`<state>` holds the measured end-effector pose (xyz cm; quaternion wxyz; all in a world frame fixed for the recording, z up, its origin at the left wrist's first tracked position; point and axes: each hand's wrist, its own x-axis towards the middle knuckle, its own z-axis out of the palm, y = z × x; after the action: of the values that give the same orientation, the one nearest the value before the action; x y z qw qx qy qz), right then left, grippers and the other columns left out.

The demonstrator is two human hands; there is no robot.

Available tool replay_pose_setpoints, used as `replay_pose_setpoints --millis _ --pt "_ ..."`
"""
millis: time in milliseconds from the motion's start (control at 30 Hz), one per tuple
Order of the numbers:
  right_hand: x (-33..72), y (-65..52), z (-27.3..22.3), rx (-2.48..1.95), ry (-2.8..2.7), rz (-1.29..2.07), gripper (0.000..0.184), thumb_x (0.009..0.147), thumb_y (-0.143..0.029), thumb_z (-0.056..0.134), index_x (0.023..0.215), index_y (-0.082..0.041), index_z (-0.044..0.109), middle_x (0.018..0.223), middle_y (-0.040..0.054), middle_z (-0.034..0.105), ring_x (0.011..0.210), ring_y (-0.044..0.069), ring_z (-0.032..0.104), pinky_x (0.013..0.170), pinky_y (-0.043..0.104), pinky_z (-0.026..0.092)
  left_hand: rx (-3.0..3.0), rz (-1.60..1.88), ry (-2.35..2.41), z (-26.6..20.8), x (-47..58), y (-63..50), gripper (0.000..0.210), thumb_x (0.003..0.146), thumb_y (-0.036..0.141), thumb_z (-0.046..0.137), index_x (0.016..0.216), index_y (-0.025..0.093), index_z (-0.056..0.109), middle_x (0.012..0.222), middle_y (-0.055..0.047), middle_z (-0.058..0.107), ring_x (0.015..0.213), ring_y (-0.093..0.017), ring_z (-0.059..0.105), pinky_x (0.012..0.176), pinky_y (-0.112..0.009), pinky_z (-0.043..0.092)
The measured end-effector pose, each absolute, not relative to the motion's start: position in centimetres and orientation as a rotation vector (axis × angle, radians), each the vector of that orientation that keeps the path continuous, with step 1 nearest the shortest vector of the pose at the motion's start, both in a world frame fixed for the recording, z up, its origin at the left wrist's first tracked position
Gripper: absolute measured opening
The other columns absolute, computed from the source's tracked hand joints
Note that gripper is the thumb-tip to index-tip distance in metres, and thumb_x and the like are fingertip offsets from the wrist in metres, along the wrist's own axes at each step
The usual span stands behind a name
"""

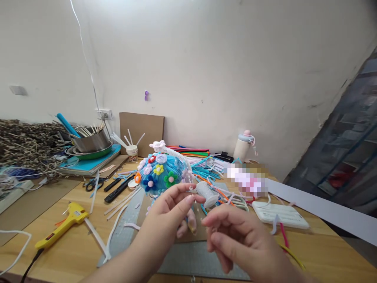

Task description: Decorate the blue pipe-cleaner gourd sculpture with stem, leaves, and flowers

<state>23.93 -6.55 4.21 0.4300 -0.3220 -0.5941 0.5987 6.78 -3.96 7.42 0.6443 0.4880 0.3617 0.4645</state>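
My left hand point(173, 206) is closed, thumb and index finger pinching a thin strand of small clear beads point(191, 188). To the right, my right hand point(244, 236) has its fingers curled and its thumb near the index finger; what they hold is too small to make out. A white spool point(207, 195) is just beyond the fingertips. Behind my left hand stands a blue fuzzy craft piece point(165, 167) covered with colourful pipe-cleaner flowers, its lower part partly hidden by my hand. Beneath both hands lies a grey cutting mat point(176, 257) with brown cardboard on it.
On the left lie a yellow glue gun point(63, 226), black scissors point(94, 184) and a black cutter point(119, 188). Pipe cleaners point(206, 169) are piled behind. A bottle point(244, 145) stands at the back right, and a white flat device point(279, 215) lies nearer.
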Motion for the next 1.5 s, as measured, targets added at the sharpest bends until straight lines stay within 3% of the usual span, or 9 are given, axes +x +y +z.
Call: replay_pose_setpoints --millis 133,233,400,567,900,1200,1500 --pt "22.9 -6.8 2.7 -0.816 -1.733 1.213 0.016 0.083 -0.035 0.061 0.099 -0.035 0.062 0.072 -0.0011 0.06 0.051 0.012 0.054 0.047 0.026 0.043 1.014 1.065 0.764 7.2 6.4 -3.8 0.031 0.08 0.04 0.066 0.1 0.016 0.058 0.089 -0.004 0.067 0.045 0.0 0.043 0.04 -0.015 0.02" --pt "23.0 -6.1 2.3 -0.775 -1.904 0.919 0.02 0.085 -0.029 0.059 0.104 -0.035 0.062 0.082 0.001 0.064 0.067 0.016 0.06 0.062 0.031 0.049 1.032 1.089 0.74 6.7 6.0 -3.8 0.028 0.081 0.037 0.065 0.097 0.016 0.059 0.074 0.0 0.063 0.04 0.001 0.039 0.04 -0.015 0.018" --pt "23.1 -1.9 1.1 -0.829 -1.607 0.617 0.015 0.091 -0.032 0.051 0.103 -0.028 0.06 0.102 0.0045 0.062 0.1 0.02 0.057 0.09 0.037 0.045 1.062 1.144 0.808 6.3 5.9 -3.5 0.033 0.079 0.038 0.067 0.1 0.014 0.06 0.066 0.002 0.06 0.039 0.0 0.039 0.039 -0.015 0.018" --pt "22.6 2.5 -1.6 -1.027 -1.398 0.973 0.037 0.088 -0.048 0.052 0.116 -0.025 0.052 0.124 0.0079 0.056 0.118 0.024 0.051 0.1 0.042 0.04 1.122 1.252 0.825 7.2 5.9 -3.1 0.031 0.079 0.036 0.067 0.101 0.015 0.062 0.066 0.002 0.061 0.041 -0.001 0.04 0.041 -0.015 0.023" --pt "22.0 3.2 -3.6 -1.026 -1.354 1.149 0.047 0.083 -0.056 0.056 0.116 -0.023 0.053 0.129 0.009 0.055 0.127 0.026 0.046 0.106 0.043 0.034 1.192 1.338 0.912 5.3 5.5 -3.3 0.032 0.081 0.038 0.064 0.102 0.015 0.06 0.067 0.001 0.061 0.042 -0.003 0.043 0.042 -0.016 0.029" --pt "21.5 3.3 -4.8 -1.012 -1.242 1.277 0.053 0.076 -0.058 0.063 0.114 -0.023 0.056 0.126 0.0084 0.058 0.125 0.027 0.047 0.105 0.043 0.035 1.328 1.475 1.096 3.6 5.0 -2.9 0.032 0.084 0.04 0.056 0.106 0.016 0.058 0.068 0.002 0.062 0.043 -0.006 0.046 0.043 -0.02 0.038" --pt "20.6 2.7 -4.6 -0.929 -1.034 1.482 0.057 0.07 -0.057 0.07 0.116 -0.026 0.054 0.133 0.0058 0.054 0.127 0.026 0.044 0.105 0.041 0.034 2.022 1.226 1.525 -0.2 4.7 -2.3 0.037 0.089 0.035 0.049 0.125 0.024 0.054 0.098 -0.003 0.072 0.063 -0.013 0.062 0.057 -0.026 0.047"
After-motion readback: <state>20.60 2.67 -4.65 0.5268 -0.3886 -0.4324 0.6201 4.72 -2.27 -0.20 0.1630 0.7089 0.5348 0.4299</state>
